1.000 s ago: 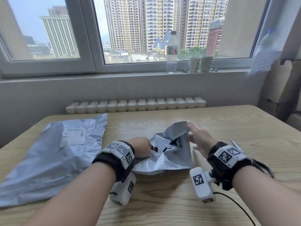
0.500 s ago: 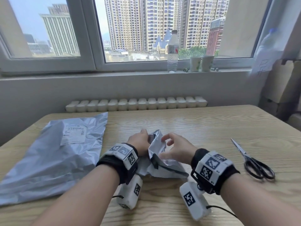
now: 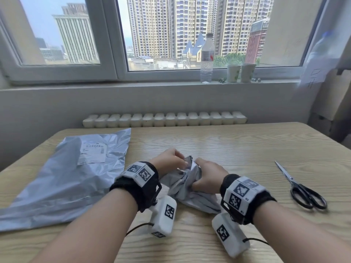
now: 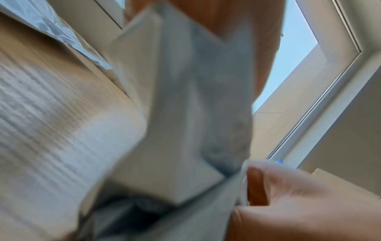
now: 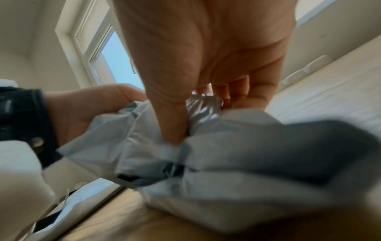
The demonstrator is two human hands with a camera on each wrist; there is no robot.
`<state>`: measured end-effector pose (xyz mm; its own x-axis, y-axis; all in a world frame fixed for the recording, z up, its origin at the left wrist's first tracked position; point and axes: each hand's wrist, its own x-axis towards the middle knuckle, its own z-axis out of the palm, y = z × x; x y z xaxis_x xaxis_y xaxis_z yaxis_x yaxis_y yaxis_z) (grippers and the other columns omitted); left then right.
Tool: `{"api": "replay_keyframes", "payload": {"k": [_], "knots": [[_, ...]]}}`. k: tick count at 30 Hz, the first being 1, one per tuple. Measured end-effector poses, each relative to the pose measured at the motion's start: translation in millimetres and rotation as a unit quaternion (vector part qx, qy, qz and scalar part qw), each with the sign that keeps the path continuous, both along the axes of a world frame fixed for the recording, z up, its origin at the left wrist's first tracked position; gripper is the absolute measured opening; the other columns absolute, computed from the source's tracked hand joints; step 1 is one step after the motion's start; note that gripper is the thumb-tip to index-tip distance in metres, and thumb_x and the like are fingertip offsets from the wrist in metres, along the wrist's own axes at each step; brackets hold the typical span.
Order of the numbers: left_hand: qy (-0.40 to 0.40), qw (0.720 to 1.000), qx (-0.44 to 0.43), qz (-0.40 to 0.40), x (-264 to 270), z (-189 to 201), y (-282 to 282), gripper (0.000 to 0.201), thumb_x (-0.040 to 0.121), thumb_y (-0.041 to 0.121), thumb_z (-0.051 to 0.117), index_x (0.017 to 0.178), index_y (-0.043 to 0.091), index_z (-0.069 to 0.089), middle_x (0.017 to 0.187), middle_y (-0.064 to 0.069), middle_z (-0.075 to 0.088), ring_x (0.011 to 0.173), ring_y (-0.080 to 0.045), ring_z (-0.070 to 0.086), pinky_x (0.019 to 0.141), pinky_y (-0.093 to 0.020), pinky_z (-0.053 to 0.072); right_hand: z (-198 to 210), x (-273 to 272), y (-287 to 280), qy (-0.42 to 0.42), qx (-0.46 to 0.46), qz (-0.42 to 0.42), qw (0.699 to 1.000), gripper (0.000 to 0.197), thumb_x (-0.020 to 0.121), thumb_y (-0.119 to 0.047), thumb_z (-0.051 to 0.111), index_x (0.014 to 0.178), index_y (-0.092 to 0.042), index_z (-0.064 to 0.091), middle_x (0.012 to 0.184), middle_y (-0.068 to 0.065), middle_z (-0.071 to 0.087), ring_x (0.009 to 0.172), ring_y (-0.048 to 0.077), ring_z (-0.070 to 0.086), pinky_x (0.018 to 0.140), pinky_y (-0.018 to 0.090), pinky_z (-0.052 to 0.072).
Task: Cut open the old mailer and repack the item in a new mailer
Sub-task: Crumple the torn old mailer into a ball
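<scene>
A crumpled grey mailer (image 3: 185, 188) lies bunched at the table's middle, between my two hands. My right hand (image 3: 207, 177) squeezes it from the right, thumb and fingers curled into the plastic (image 5: 206, 130). My left hand (image 3: 169, 162) pinches its upper left edge; the left wrist view is blurred and shows grey plastic (image 4: 185, 97) close up. A large flat grey mailer (image 3: 62, 175) with a white shipping label (image 3: 93, 151) lies on the left of the table. Black-handled scissors (image 3: 302, 188) lie on the right. What is inside the crumpled mailer is hidden.
The wooden table (image 3: 228, 149) stands against a wall below a window. A water bottle (image 3: 207, 57) and two paper cups (image 3: 240, 73) stand on the sill. A radiator (image 3: 163, 118) runs behind the table. Cardboard boxes (image 3: 334, 103) stand at the far right.
My right hand moved in from the mailer's far right flap to its middle and closed on it. Both hands came together and scrunched the mailer into a tighter bundle.
</scene>
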<state>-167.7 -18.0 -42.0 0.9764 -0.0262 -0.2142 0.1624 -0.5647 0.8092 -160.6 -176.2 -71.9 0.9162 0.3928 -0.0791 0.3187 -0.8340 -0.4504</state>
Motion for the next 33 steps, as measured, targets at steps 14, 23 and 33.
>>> {"api": "replay_keyframes", "payload": {"k": [14, 23, 33], "knots": [[-0.025, 0.982, -0.011, -0.187, -6.7, 3.9, 6.4, 0.086, 0.076, 0.021, 0.079, 0.146, 0.038, 0.032, 0.133, 0.004, 0.056, 0.114, -0.013, 0.061, 0.099, -0.037, 0.050, 6.1, 5.8, -5.2, -0.048, 0.181, -0.123, 0.975, 0.005, 0.079, -0.021, 0.060, 0.081, -0.026, 0.059, 0.078, -0.005, 0.065, 0.076, 0.018, 0.062, 0.062, 0.028, 0.047], [-0.084, 0.980, 0.055, -0.171, -1.2, -8.5, 2.6, 0.080, 0.065, 0.025, 0.085, 0.134, 0.032, 0.046, 0.117, 0.009, 0.062, 0.105, -0.009, 0.062, 0.090, -0.029, 0.053, 11.1, 2.1, 0.3, 0.122, 0.354, -0.118, 0.920, 0.037, 0.066, -0.001, 0.073, 0.101, -0.004, 0.065, 0.096, 0.020, 0.070, 0.082, 0.031, 0.070, 0.069, 0.045, 0.060], [-0.166, 0.956, 0.235, -0.053, 5.2, -8.8, 10.5, 0.006, 0.079, 0.019, 0.064, 0.079, 0.017, 0.059, 0.085, -0.005, 0.065, 0.080, -0.022, 0.059, 0.065, -0.028, 0.043, 25.8, -4.1, -4.1, 0.024, 0.202, -0.003, 0.979, 0.089, 0.072, -0.027, 0.079, 0.145, -0.030, 0.028, 0.132, -0.010, 0.042, 0.112, 0.011, 0.051, 0.089, 0.026, 0.046]]}}
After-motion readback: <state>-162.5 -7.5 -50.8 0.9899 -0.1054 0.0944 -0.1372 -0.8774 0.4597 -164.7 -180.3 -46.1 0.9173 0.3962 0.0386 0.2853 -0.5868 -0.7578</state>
